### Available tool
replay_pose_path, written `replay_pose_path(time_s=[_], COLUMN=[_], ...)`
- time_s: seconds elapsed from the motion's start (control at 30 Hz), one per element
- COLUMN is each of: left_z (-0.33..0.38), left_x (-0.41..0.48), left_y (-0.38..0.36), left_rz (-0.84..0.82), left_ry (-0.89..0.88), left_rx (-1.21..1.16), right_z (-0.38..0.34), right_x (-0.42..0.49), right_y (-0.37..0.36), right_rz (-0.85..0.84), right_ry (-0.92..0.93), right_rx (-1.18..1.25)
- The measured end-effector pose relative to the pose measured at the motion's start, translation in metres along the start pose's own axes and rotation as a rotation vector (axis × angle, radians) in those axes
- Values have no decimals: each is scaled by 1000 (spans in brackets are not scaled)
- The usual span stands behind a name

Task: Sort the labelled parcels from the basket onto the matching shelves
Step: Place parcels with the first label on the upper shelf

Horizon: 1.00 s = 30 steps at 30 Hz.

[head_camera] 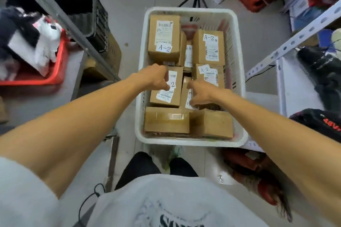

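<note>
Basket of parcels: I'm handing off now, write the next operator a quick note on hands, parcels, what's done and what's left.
Left hand: resting on top of the middle-left parcel, fingers on its label; no firm grip yet.
Right hand: open, reaching onto the narrow parcel beside it; nothing lifted.
White basket sits on the floor between the shelf racks, still packed with cardboard parcels. Three labels read A-2: far-left box, far-right box, middle-right box. The two nearest boxes show no label on top.
Done: nothing visibly shelved.
Left: lift each parcel, read its label, shelve to match.
</note>
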<state>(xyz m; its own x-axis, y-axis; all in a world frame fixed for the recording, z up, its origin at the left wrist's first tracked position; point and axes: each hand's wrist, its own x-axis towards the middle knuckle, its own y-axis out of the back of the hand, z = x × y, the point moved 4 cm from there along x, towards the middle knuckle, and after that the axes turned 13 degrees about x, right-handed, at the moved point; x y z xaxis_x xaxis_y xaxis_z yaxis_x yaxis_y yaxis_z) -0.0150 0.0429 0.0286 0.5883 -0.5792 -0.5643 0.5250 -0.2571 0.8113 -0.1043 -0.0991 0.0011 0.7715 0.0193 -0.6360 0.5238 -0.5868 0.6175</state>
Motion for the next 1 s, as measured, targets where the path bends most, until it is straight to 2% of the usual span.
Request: replay_pose_path(time_s=[0.27, 0.47, 0.7, 0.83, 1.0], left_z=[-32, -48, -39, -39, -42], left_x=[3, 16, 24, 27, 25], left_y=[-49, -75, -113, -115, -109], left_rz=[-87, -90, -120, -110, -85], left_ry=[85, 161, 159, 167, 167], left_rx=[-52, -136, -217, -252, -268], right_z=[-10, -14, 0, 3, -2], right_x=[49, 65, 58, 67, 72], right_y=[-76, -127, -174, -176, -172], right_rz=[-262, -317, -112, -32, -90], right_ry=[78, 99, 224, 239, 197], right_rx=[-181, -190, -567, -563, -482])
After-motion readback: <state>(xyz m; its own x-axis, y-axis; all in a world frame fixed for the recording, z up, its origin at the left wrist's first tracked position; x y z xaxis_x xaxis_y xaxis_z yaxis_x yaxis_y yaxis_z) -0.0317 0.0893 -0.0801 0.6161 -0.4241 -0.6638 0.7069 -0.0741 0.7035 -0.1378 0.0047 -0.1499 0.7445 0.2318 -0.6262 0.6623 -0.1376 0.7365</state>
